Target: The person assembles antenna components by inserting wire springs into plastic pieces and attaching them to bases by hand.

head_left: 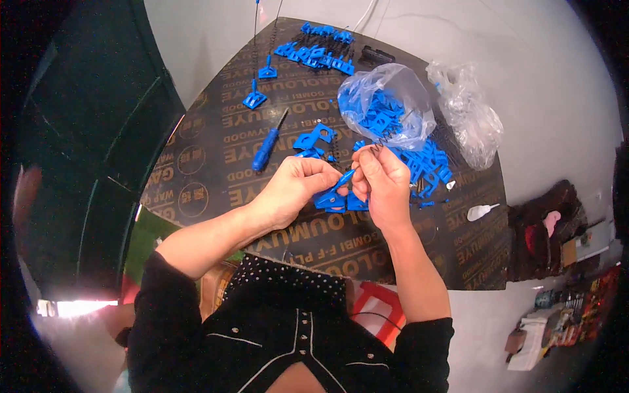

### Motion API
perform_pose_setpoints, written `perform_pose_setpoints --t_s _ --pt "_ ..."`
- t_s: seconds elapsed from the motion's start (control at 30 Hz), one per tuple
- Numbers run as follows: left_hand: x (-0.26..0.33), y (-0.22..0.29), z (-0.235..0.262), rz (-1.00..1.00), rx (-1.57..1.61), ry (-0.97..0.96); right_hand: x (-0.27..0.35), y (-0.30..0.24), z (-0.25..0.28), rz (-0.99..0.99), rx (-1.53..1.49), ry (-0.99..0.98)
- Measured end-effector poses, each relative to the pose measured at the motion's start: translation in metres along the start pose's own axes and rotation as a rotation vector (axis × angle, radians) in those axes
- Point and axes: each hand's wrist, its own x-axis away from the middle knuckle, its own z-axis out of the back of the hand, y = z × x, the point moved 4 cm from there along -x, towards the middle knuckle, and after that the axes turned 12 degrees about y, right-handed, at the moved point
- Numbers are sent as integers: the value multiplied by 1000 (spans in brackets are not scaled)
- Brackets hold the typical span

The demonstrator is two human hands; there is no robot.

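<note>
My left hand [298, 187] pinches a small blue plastic part [342, 179] over the dark printed board [216, 164]. My right hand [381, 180] meets it from the right, its fingers closed on the same part and on a thin coiled metal spring [386, 139] that rises from the fingertips. Under both hands lie a few more blue plastic parts [331, 202]. Right behind the hands sits a clear plastic bag of blue parts [386, 108], with loose blue parts [429, 164] spilled beside it.
A blue-handled screwdriver [267, 147] lies left of the hands. Assembled blue pieces with springs [255, 98] stand at the far left, another blue pile [318, 52] at the far edge. An empty clear bag [472, 118] and a small white bottle [479, 211] lie to the right.
</note>
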Motion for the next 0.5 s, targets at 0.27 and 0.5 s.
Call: perform_pose_setpoints --t_s 0.27,0.5 --pt "1 1 -3 68 92 -108 0 2 3 -3 -25 5" --pt "0 0 -3 45 110 -60 1 0 1 -27 111 -43"
